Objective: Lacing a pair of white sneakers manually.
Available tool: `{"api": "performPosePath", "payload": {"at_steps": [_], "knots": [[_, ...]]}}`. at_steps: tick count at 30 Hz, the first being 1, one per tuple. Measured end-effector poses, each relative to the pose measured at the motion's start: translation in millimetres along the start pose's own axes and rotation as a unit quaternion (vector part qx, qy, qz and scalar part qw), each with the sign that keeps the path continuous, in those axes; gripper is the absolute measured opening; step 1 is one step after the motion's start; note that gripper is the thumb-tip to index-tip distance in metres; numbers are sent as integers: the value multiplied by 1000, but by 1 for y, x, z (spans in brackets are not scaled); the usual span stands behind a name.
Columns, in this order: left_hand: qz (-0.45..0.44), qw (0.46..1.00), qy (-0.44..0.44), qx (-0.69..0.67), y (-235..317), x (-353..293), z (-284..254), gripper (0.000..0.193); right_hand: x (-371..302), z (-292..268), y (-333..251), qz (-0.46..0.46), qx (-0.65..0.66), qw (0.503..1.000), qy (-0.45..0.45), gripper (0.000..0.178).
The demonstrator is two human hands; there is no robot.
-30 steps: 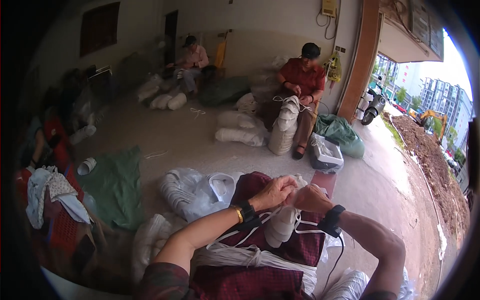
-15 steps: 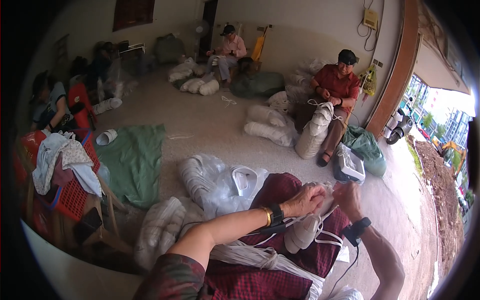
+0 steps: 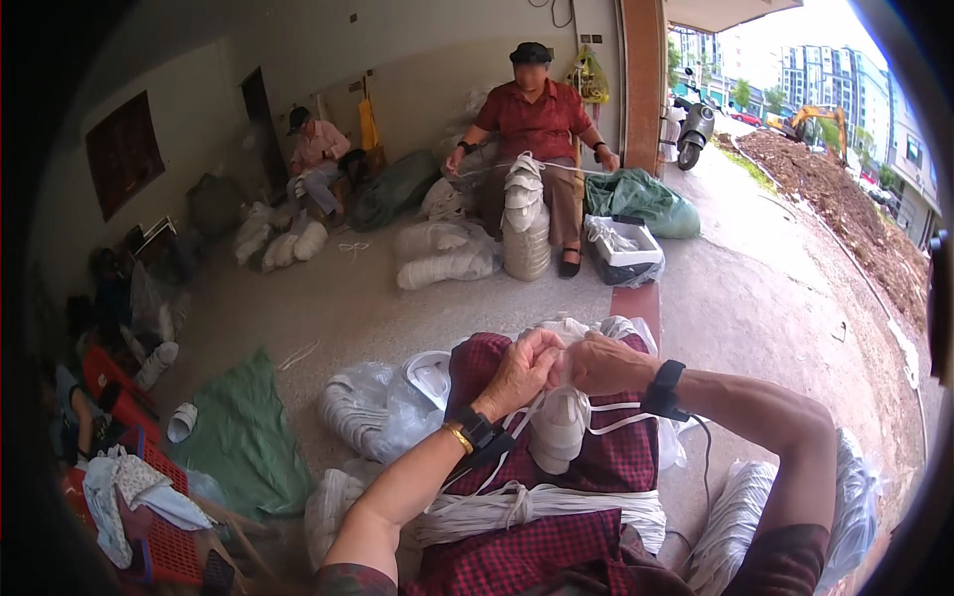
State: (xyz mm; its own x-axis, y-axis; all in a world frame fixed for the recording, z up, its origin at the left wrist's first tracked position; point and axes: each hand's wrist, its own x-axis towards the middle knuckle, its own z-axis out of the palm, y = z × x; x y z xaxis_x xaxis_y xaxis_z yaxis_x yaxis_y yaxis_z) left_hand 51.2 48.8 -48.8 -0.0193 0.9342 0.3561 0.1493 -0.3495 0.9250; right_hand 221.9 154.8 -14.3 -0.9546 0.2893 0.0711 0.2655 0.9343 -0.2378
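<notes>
Both hands meet above my lap, over a stack of white shoe uppers (image 3: 558,429) propped between my knees. My left hand (image 3: 525,370) is closed, its fingertips pinched on a white shoelace that trails down from it. Against it, my right hand (image 3: 608,365) is also closed at the same lace; its fingertips are mostly hidden. Loose lace strands loop out at both sides of the uppers. A thick bundle of white laces (image 3: 586,509), knotted in the middle, lies across the dark red checked cloth (image 3: 556,546) on my lap.
Bagged white uppers (image 3: 373,409) lie to my left, more wrapped stacks (image 3: 740,512) to my right. A red basket with clothes (image 3: 164,541) and a green sheet (image 3: 238,442) are at left. Ahead, a seated person (image 3: 532,119) stretches a lace beside a white box (image 3: 624,248).
My view has swung to the right and my hands now show nearer the middle, pressed together. The person opposite has spread both hands apart, pulling a lace out sideways.
</notes>
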Motion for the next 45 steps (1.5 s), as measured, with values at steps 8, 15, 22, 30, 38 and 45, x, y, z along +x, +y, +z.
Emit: {"api": "performPosePath", "payload": {"at_steps": [8,15,22,30,38,45], "knots": [[7,1000,8,-1,-1,-1,-1,8,12,5,-18,136,20,990,12,23],[16,1000,9,19,0,-3,0,8,6,7,-23,175,14,983,55,31],[11,999,33,14,-2,-6,1,9,27,-33,0,154,22,922,354,26],[17,997,65,33,26,-5,1,11,-5,-103,-13,115,354,825,426,31],[123,979,152,-60,131,13,16,14,-20,-104,-44,22,405,857,319,23],[-99,961,77,-245,123,29,20,19,-14,-97,-48,8,300,862,408,19]]}}
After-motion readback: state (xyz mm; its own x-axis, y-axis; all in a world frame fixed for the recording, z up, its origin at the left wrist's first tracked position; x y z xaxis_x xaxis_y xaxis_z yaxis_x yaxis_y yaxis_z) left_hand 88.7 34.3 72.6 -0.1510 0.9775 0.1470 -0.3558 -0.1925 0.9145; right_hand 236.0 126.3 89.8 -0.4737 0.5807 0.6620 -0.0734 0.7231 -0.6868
